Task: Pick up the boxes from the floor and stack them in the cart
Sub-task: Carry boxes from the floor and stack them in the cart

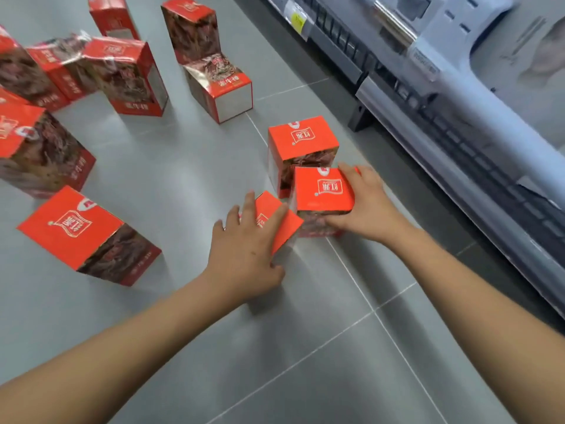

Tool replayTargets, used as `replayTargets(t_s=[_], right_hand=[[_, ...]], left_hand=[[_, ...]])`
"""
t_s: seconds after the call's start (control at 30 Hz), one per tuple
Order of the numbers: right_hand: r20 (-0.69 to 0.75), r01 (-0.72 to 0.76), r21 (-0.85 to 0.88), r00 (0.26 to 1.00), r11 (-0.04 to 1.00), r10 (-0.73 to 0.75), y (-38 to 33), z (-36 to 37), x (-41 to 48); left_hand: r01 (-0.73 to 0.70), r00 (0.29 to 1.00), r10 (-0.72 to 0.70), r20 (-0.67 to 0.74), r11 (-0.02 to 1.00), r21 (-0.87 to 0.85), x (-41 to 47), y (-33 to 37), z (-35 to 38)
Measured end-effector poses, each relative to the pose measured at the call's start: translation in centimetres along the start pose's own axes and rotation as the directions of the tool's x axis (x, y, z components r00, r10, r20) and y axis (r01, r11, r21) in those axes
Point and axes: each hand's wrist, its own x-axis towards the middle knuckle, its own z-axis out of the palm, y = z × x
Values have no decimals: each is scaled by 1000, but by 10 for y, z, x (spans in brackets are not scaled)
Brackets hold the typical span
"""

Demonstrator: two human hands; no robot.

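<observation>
The left hand (244, 252) lies over the top of the nearer box (269, 211), fingers spread across its orange lid and thumb pressed to its near side: a narrow grip, closed on that carton. The right hand (367, 203) spans the second box (324, 188), fingers on its far right edge, thumb low on its near face, also holding. Both cartons stand on the floor (305, 347), touching or nearly touching each other.

A third box (302, 136) stands just behind them, against the second. Lifting either held carton at a slant could likely tip it over. Each hand has only a one-handed clamp on a glossy, tall carton, so a box may slide out or swing and strike its neighbour as it rises.

Further left and farther off, more boxes stand scattered, one (73, 224) near the left. A grey cabinet (458, 133) runs along the right, and a wide swing could clip it. The cart is not in view.
</observation>
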Motion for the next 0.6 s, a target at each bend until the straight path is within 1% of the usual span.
replayTargets(t_s=[0.03,0.1,0.17,0.23,0.33,0.5,0.53,0.6], right_hand=[[-34,-5,72,999,997,7,3,5,-13],[-104,63,194,994,979,-43,12,16,-38],[-145,133,264,985,955,-97,21,28,-55],[-177,151,303,979,941,-100,25,40,-60],[-252,117,325,967,939,-34,24,55,-59],[-293,61,343,955,937,45,12,58,-63],[-316,33,341,945,939,82,4,58,-68],[-339,-69,394,916,916,215,-14,54,-79]], left_hand=[[-4,1000,4,-6,1000,20,-1,-1,1],[-8,1000,9,-19,999,35,0,-4,2],[12,1000,-12,-13,1000,16,2,-8,2],[40,999,-39,-15,999,13,2,-9,3],[41,999,-41,-30,999,31,1,-7,3],[53,999,-54,-9,998,-30,4,-9,1],[59,998,-59,-1,997,-53,3,-8,-1],[96,995,-94,21,991,-95,0,-5,-8]])
